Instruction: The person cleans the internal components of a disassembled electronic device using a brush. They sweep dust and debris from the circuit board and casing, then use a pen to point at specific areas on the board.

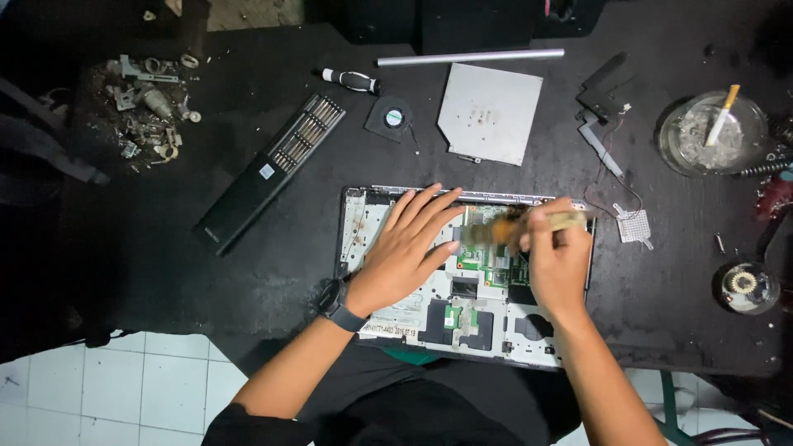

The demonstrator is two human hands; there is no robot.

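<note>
On the black table [248, 272] my left hand [405, 248] lies flat, fingers spread, on the opened laptop base [396, 306]; my right hand [557, 264] grips a brush [504, 230] over its green board [487, 264]. Fan [388, 117], metal plate [489, 111], bit case [273, 169] and ashtray [712, 132] lie well apart beyond.

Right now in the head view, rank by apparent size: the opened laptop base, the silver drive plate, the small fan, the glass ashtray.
1. Opened laptop base, largest though partly covered by both hands.
2. Silver drive plate.
3. Glass ashtray.
4. Small fan, clearly smallest.
</note>
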